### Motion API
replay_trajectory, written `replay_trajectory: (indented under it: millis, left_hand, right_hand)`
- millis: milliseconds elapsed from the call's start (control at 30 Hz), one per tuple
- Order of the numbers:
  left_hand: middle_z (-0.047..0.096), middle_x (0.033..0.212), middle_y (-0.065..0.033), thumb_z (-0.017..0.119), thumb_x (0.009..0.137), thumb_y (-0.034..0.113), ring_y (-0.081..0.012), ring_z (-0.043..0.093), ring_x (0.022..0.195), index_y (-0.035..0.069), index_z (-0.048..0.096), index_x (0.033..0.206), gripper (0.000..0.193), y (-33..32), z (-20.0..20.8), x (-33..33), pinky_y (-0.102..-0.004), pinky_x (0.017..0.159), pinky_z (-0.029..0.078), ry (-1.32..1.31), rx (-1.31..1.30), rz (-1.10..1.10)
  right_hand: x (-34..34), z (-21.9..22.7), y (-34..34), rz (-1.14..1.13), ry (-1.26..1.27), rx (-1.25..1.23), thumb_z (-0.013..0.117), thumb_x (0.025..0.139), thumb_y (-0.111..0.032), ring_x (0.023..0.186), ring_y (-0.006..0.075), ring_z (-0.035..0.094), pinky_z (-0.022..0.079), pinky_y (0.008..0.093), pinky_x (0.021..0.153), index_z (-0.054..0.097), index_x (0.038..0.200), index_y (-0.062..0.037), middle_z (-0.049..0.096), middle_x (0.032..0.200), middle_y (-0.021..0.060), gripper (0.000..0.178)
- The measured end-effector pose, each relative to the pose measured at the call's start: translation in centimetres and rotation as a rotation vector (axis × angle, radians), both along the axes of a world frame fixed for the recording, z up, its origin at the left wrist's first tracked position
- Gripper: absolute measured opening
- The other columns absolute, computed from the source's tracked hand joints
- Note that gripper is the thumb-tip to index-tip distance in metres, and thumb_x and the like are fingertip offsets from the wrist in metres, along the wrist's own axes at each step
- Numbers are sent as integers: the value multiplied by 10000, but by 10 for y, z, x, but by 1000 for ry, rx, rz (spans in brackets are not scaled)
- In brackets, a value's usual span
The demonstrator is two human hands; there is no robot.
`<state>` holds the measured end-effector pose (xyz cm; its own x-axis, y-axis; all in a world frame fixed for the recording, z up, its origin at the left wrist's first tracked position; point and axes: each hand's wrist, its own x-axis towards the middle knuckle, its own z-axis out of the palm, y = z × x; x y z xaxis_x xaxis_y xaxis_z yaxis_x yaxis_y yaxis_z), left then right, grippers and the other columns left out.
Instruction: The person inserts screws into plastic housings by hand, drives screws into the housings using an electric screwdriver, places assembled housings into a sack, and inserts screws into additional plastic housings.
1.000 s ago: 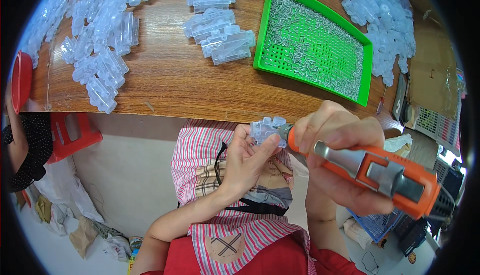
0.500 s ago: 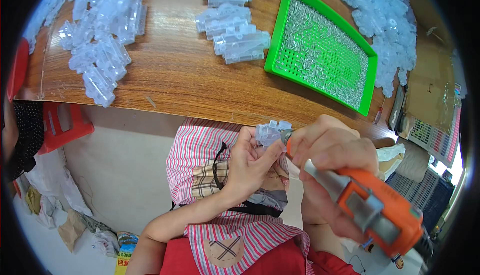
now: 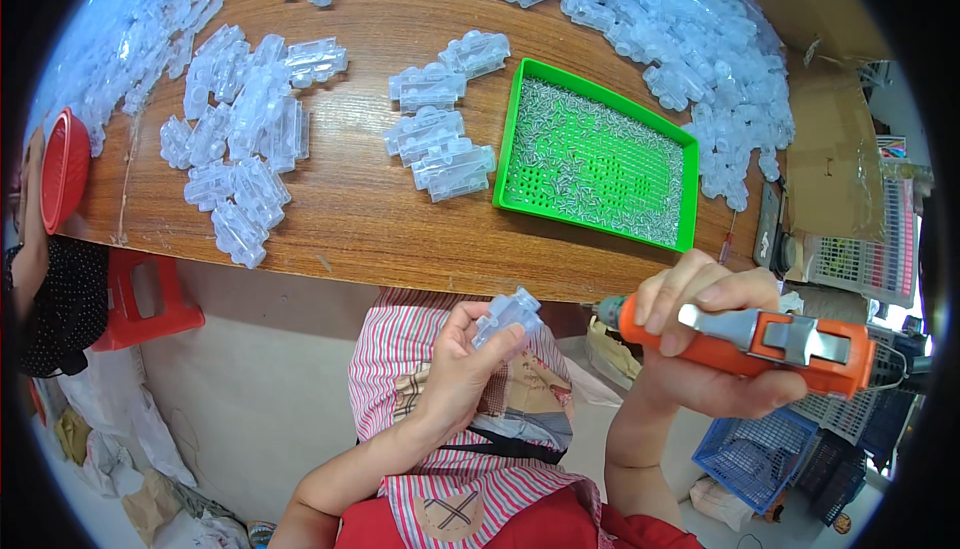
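Between the thumb and fingers of my left hand (image 3: 455, 364) is a clear plastic housing (image 3: 507, 317), held over my lap just off the table's front edge. My right hand (image 3: 700, 324) grips an orange electric screwdriver (image 3: 745, 341) with a silver lever. Its tip points left and stands apart from the housing. Beyond my hands, a green tray (image 3: 508, 164) filled with small silver screws (image 3: 570, 134) rests near the table edge. Several more clear housings (image 3: 455, 169) lie in a short column left of the tray.
Larger heaps of clear housings (image 3: 245, 119) cover the left, far and right parts of the wooden table (image 3: 350, 219). A red bowl (image 3: 66, 169) and another person's arm (image 3: 30, 199) are at the left. A small screwdriver (image 3: 728, 239) lies right of the tray; a blue crate (image 3: 757, 457) is below.
The electric screwdriver has pulled away from the housing to the right and swung nearly level. My left hand has moved slightly left and down, tilting the housing. The whole view has shifted, showing more table.
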<state>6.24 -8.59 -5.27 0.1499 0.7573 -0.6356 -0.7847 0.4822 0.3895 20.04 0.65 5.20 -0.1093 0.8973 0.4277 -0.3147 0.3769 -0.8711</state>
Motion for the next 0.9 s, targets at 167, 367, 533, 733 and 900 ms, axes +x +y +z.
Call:
replay_trajectory:
  millis: [167,367,533,733,900]
  left_hand:
    - [629,987,-108,660,856,21,-121,628,854,14,431,1035,291,5,-12,3,-259,786,544,109,62,-12]
    - [638,951,-107,653,860,7,-95,625,809,2,456,1002,243,5,-13,8,-216,708,526,223,100,-27]
    - [639,924,-95,672,852,20,-65,606,770,1,469,992,248,7,-10,7,-183,626,496,250,112,-18]
    - [635,934,-100,689,835,10,-70,609,771,-5,468,990,270,6,-9,8,-192,642,506,239,102,10]
    - [629,937,-105,706,814,-8,-85,613,789,-18,461,1000,308,6,-7,9,-207,676,516,209,105,22]
  right_hand:
    - [-8,-13,-8,104,75,-75,622,722,-701,632,174,510,457,304,551,540,968,15,554,719,97,761]
    - [-13,-22,-7,127,-11,-94,649,784,49,628,190,529,471,327,615,566,945,6,558,663,93,186]
    - [-13,-33,-12,128,-72,-117,642,766,-93,624,187,522,467,322,600,559,951,10,555,664,93,227]
    - [-12,-49,-12,169,-173,-135,632,738,-305,619,181,512,461,314,577,549,959,14,551,666,93,398]
    - [-13,-58,-15,213,-246,-155,624,715,-482,615,177,503,456,308,558,540,966,19,547,668,93,566]
